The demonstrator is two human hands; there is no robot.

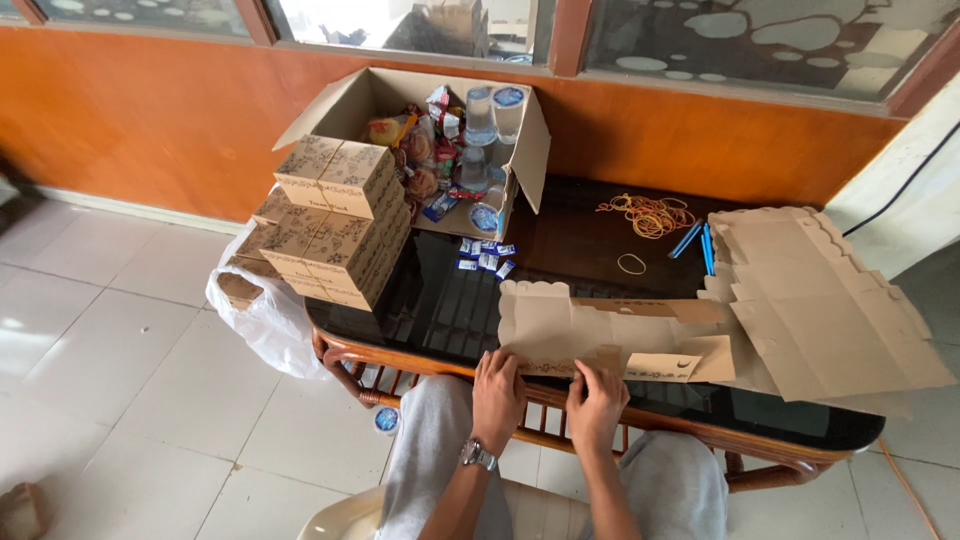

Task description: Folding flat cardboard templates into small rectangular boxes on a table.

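A flat, unfolded brown cardboard box blank (590, 325) with a dark printed border lies on the dark glass table (440, 300) right in front of me. My left hand (497, 395), with a wristwatch, presses on the blank's near edge. My right hand (597, 400) sits beside it, fingers pinching a small flap on the same edge. Both hands touch the cardboard at the table's front rim.
A stack of flat box blanks (830, 300) lies at the right. Folded patterned boxes (335, 220) are piled at the left over a white plastic bag (265, 315). An open carton (440, 130) holds snacks and water cups. Rubber bands (650, 213), blue pens (697, 240) and small sachets (485, 255) lie between.
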